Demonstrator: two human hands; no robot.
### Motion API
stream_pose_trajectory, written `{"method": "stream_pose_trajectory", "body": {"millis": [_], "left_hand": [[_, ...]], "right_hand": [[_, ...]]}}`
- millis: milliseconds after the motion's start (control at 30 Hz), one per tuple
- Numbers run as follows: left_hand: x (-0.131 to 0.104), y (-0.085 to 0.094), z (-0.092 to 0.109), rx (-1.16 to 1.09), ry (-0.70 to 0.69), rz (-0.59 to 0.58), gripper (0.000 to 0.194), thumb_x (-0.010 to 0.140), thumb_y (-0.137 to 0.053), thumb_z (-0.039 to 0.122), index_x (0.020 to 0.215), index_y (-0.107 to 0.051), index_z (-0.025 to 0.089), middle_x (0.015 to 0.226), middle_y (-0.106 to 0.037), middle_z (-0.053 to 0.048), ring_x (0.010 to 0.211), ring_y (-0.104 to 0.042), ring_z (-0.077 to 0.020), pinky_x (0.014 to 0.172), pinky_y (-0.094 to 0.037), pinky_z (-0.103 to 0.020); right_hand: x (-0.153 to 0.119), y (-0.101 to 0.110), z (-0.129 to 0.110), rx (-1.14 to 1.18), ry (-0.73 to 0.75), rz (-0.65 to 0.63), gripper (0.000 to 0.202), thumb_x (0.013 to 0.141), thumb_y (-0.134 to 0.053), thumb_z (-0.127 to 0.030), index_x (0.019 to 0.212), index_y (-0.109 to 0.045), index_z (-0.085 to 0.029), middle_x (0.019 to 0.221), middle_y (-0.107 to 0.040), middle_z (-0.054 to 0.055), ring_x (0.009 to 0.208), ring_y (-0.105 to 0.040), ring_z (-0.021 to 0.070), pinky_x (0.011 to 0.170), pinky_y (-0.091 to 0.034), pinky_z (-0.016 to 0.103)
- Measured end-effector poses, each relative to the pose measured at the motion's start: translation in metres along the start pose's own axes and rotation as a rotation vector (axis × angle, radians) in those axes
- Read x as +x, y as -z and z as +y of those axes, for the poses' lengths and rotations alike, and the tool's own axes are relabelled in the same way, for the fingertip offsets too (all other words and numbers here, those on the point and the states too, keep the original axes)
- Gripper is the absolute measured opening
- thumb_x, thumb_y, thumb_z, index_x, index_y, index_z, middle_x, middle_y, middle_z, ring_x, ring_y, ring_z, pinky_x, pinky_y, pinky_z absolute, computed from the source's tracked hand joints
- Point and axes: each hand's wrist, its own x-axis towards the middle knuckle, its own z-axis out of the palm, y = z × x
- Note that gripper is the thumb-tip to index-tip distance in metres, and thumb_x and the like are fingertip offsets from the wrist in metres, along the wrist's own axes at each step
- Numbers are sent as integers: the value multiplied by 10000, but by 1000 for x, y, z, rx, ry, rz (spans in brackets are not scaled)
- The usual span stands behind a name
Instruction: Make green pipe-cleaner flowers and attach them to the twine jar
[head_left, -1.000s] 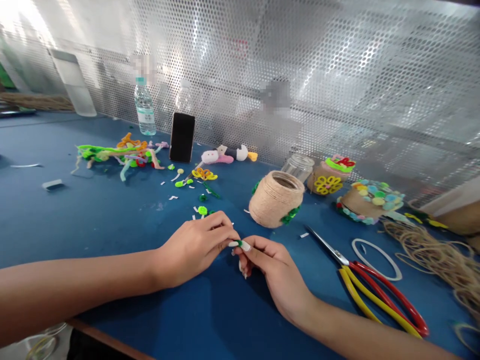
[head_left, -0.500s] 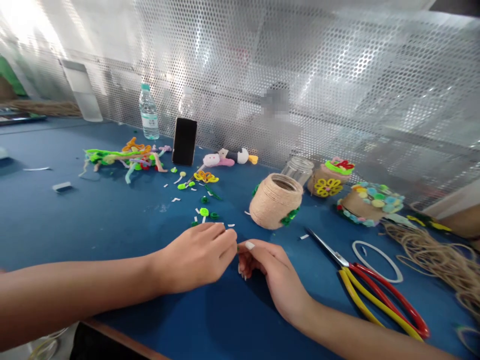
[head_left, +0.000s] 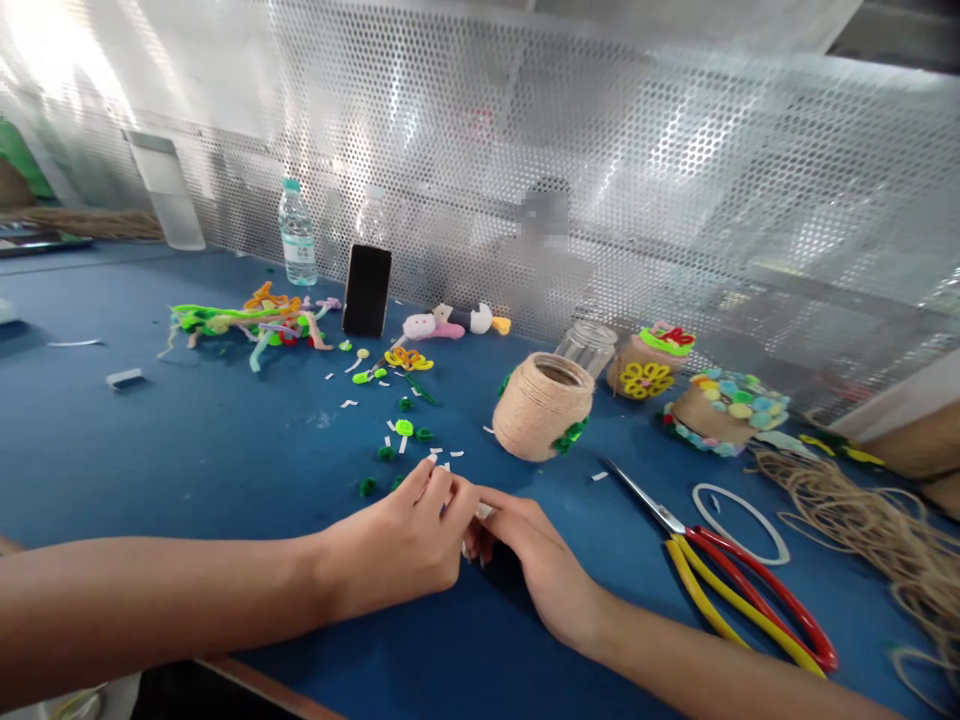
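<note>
My left hand and my right hand meet low over the blue table, fingertips pressed together. Both are closed in a pinch, and whatever sits between the fingers is hidden behind them. Just beyond lie small dark green curled pieces, a bright green one and several white paper scraps. A twine-wrapped jar with green decorations on its sides stands a little farther off, leaning slightly, touched by neither hand.
Red-and-yellow-handled scissors, a white tape ring and loose twine lie right. Behind are a glass jar, decorated jars, a phone, a water bottle and pipe cleaners. A perforated metal screen closes the back.
My hands have drawn closer, the left fingers now overlapping the right fingertips. A small green bit seen at the right fingertips is hidden now. The view has shifted slightly.
</note>
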Motion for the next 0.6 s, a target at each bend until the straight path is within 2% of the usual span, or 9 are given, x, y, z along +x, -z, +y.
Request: {"method": "stream_pose_trajectory", "body": {"millis": [100,167,233,433,600], "left_hand": [[-3,-6,-18,-158,119,-73,227,818,-444,46,671,-595,132,666,-552,-48,595,-552,-183,539,-448,-295],[-6,-13,-34,-248,273,-206,193,815,-467,54,777,-630,150,770,-589,-46,669,-584,-183,542,-440,-272],[-11,-24,-50,-262,387,-284,215,817,-478,57,868,-653,169,858,-611,-45,714,-605,-175,537,-422,-248],[-19,-59,-84,-282,571,-415,247,890,-458,180,905,-704,204,898,-636,-48,778,-627,-185,558,-413,-233],[-24,-64,-95,-305,639,-528,246,868,-471,195,932,-708,205,923,-650,-60,825,-636,-207,613,-445,-247]], "right_hand": [[-4,-2,1,4,-19,-9,245,901,-406,-275,830,-612,-162,656,-522,-11,628,-476,124,627,-375,266],[-7,-4,4,2,-46,19,294,917,-411,-314,1035,-628,-153,662,-543,-9,627,-493,129,634,-390,280],[-8,-5,6,-13,-72,58,347,927,-413,-332,1149,-607,-147,649,-552,-9,618,-501,130,636,-401,290],[-8,-3,7,-108,-77,56,318,933,-417,-301,1090,-661,-175,598,-546,-21,591,-514,118,616,-406,272],[-9,-2,6,-133,-89,49,312,937,-416,-310,1086,-659,-184,604,-554,-23,602,-525,120,629,-411,276]]}}
